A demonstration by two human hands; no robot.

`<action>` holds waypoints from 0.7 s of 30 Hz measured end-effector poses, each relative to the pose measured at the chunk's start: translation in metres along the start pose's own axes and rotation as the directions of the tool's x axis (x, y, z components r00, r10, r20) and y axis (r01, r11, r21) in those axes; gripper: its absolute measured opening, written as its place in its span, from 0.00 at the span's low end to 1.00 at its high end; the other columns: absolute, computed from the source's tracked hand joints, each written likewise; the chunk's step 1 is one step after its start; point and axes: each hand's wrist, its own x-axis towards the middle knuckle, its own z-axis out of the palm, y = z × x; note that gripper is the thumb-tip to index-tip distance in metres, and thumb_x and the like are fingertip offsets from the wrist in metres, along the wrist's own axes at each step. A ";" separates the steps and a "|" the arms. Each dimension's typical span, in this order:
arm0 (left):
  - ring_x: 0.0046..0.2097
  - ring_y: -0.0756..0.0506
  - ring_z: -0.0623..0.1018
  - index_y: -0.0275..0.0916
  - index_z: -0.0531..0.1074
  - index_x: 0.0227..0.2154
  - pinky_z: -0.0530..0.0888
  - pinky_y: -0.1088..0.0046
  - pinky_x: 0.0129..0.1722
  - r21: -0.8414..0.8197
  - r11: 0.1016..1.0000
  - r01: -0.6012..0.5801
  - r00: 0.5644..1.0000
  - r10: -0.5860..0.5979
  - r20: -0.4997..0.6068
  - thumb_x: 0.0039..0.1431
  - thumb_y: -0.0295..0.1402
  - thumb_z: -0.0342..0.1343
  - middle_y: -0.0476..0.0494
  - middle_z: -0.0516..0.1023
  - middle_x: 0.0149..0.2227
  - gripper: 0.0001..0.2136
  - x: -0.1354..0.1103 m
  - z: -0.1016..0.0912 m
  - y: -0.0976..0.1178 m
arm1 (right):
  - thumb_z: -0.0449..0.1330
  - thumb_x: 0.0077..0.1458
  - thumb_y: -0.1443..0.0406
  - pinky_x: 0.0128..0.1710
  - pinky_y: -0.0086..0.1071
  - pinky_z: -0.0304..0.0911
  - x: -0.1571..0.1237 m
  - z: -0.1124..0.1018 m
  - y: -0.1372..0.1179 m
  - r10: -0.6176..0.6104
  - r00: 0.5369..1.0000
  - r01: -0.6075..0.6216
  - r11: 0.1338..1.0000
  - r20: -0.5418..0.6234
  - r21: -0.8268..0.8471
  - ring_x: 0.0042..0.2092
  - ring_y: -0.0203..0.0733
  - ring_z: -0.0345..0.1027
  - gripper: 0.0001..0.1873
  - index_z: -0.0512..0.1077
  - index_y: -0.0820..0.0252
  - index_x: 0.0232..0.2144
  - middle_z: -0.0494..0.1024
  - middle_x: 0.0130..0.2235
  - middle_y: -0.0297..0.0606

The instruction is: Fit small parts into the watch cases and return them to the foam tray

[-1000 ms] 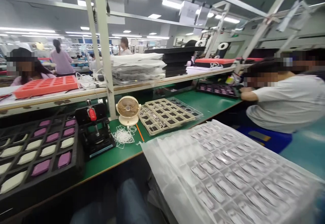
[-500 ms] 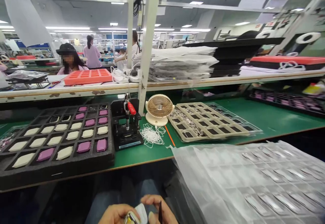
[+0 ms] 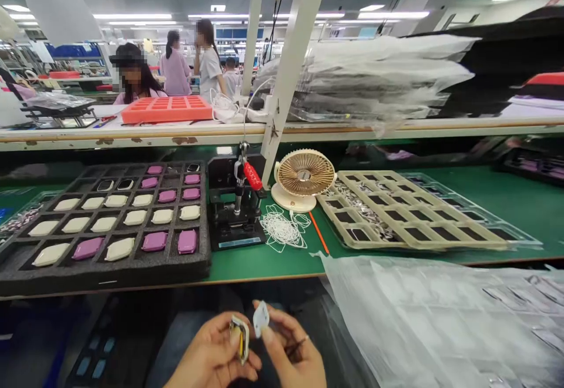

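Observation:
Low in front of me, over my lap, my left hand is closed on a small watch case with a pale, shiny rim and something yellow inside. Beside it my right hand pinches a thin white cover between thumb and forefinger, held up and apart from the case. A dark, thin tool also lies across the fingers of that hand; its kind is not clear. On the bench to the left, a black foam tray holds several cream and purple watch cases.
A black press fixture with a red handle stands beside the tray. Right of it are a tangled white cord, a small fan, an orange stick and a beige compartment tray. Plastic-wrapped trays jut out at lower right.
Both hands have come up further into view. The white cover, near the case before, is now held apart from it in the right hand. My view has turned left.

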 end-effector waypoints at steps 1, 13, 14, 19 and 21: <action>0.37 0.40 0.85 0.36 0.83 0.45 0.78 0.65 0.37 -0.020 1.000 -0.023 0.998 0.021 -0.055 0.53 0.37 0.76 0.32 0.85 0.43 0.19 0.001 0.003 0.003 | 0.74 0.53 0.50 0.28 0.32 0.71 0.006 -0.001 -0.009 -0.037 0.999 0.037 0.998 -0.014 -0.044 0.25 0.37 0.69 0.23 0.83 0.58 0.46 0.86 0.45 0.49; 0.55 0.36 0.84 0.36 0.81 0.55 0.79 0.58 0.56 -0.129 0.981 -0.144 0.966 0.111 -0.232 0.63 0.31 0.68 0.27 0.82 0.58 0.18 0.008 0.018 0.018 | 0.69 0.61 0.65 0.50 0.32 0.79 0.004 0.006 -0.029 -0.393 0.906 0.421 0.816 0.156 -0.395 0.49 0.46 0.84 0.12 0.83 0.51 0.48 0.86 0.49 0.40; 0.55 0.36 0.84 0.37 0.81 0.56 0.79 0.59 0.56 -0.112 0.982 -0.153 0.966 0.124 -0.229 0.61 0.31 0.69 0.28 0.82 0.58 0.20 0.007 0.018 0.018 | 0.69 0.61 0.67 0.51 0.33 0.79 0.003 0.006 -0.029 -0.432 0.883 0.469 0.784 0.184 -0.406 0.49 0.46 0.84 0.14 0.82 0.51 0.49 0.86 0.50 0.39; 0.54 0.38 0.84 0.41 0.84 0.51 0.80 0.64 0.54 -0.004 0.980 -0.198 0.947 0.190 -0.257 0.52 0.31 0.76 0.31 0.84 0.56 0.22 0.002 0.018 0.013 | 0.68 0.62 0.74 0.52 0.33 0.80 0.001 0.006 -0.030 -0.534 0.796 0.605 0.709 0.285 -0.362 0.51 0.45 0.83 0.21 0.80 0.51 0.54 0.83 0.56 0.39; 0.54 0.39 0.84 0.42 0.85 0.49 0.80 0.65 0.54 0.022 0.979 -0.204 0.944 0.202 -0.259 0.50 0.31 0.77 0.32 0.84 0.56 0.21 0.000 0.018 0.010 | 0.67 0.62 0.74 0.53 0.33 0.80 0.002 0.006 -0.030 -0.539 0.787 0.617 0.706 0.302 -0.348 0.52 0.44 0.83 0.22 0.80 0.51 0.55 0.83 0.56 0.39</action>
